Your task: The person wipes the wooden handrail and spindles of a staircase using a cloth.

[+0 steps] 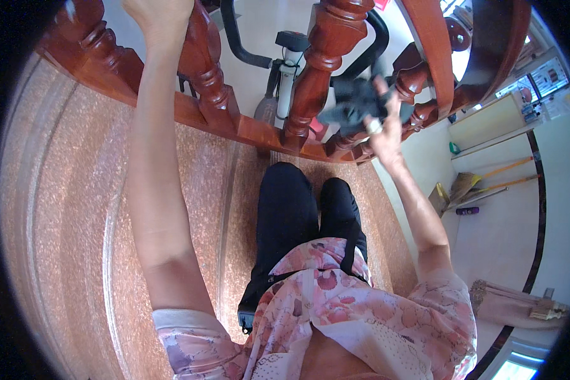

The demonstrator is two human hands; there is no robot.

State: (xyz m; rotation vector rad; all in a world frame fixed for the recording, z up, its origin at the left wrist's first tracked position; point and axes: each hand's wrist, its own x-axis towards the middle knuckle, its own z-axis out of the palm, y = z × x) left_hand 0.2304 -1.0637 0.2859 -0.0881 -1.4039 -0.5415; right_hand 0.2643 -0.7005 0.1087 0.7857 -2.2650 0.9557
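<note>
My right hand (pixel 384 135) grips a dark cloth (pixel 354 107), blurred, against the turned wooden balusters at the right part of a curved stair railing. Something pale shows on one finger. At the top edge, my left hand (pixel 159 12) is mostly cut off; its fingers are out of view, near the top of a reddish-brown baluster (pixel 202 57). Between the two hands stands another thick, glossy baluster (pixel 320 71). The balusters rise from a curved wooden bottom rail (pixel 261 135).
Speckled stone stairs (pixel 194 166) with strips along their edges lie under me and to the left. Beyond the balusters is an exercise bike (pixel 289 71). At right, brooms (pixel 465 183), a dustpan (pixel 439 199), a purple container (pixel 468 210) and a curtain (pixel 508 304) are visible.
</note>
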